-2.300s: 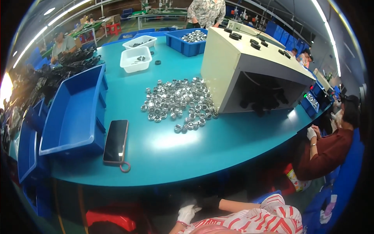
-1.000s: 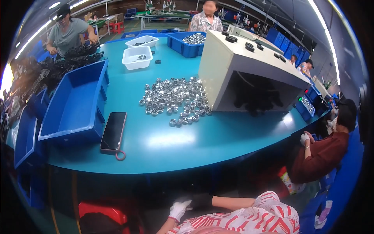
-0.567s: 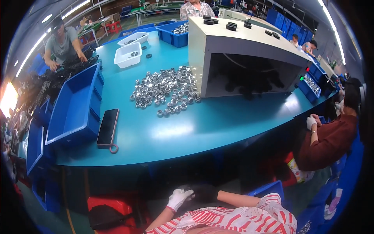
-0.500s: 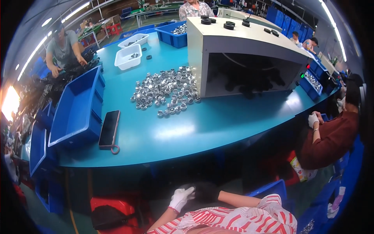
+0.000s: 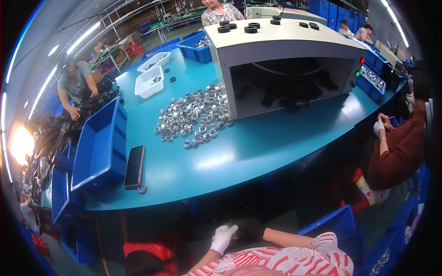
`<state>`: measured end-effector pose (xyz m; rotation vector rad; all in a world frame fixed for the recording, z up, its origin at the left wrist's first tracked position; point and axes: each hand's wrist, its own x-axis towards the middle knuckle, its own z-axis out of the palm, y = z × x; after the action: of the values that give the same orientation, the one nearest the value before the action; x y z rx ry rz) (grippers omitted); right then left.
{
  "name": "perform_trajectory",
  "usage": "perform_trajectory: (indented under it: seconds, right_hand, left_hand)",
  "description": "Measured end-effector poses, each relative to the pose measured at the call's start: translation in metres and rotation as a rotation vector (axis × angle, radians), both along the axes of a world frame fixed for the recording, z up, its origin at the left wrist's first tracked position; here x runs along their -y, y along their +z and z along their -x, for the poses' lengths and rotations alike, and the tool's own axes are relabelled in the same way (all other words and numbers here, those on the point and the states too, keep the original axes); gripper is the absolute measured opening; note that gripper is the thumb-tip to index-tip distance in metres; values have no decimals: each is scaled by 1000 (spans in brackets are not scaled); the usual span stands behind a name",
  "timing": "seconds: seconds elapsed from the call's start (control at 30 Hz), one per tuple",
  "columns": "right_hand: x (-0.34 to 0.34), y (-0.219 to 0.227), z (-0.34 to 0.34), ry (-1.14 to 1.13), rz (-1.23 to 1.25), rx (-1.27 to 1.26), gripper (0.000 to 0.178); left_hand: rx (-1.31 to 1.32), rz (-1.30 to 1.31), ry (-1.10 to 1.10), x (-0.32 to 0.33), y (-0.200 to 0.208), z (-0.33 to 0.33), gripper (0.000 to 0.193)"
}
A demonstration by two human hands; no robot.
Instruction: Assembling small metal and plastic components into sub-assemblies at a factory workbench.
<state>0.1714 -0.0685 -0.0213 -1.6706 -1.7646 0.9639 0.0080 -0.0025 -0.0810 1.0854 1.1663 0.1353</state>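
Note:
My left hand (image 5: 224, 238), in a white glove, is low in front of my body with its fingers closed. Whatever it grips is lost against the dark area beside it. My right hand (image 5: 251, 228) meets it there, looking black and merging with the shadow, so its fingers cannot be made out. Both hands are below the front edge of the teal table (image 5: 258, 147). On that table lies a loose pile of shiny silver metal rings (image 5: 193, 112). A phone (image 5: 134, 166) with a pink loop lies left of the pile.
A cream machine (image 5: 285, 39) with a dark opening stands right of the pile, black rings (image 5: 251, 29) on top. An open blue bin (image 5: 102, 142) sits at the left, white trays (image 5: 149, 82) farther back. Co-workers sit left, right and behind. A red stool (image 5: 152, 250) is below.
The whole view has shifted and tilted slightly, so the table appears lower at the left. My hands stay together in front of my body, the left glove's fingers slightly more raised.

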Motion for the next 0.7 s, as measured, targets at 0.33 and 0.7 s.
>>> perform_trajectory:
  seconds: [0.33, 0.7]
  right_hand:
    - [5, -44, 14, 99, 75, 112, 40]
    - [-7, -3, 8, 86, 168, 79, 38]
  left_hand:
    - [-115, -49, -39, 18, 53, -9, 30]
    - [60, 107, 202, 9, 30, -1, 16]
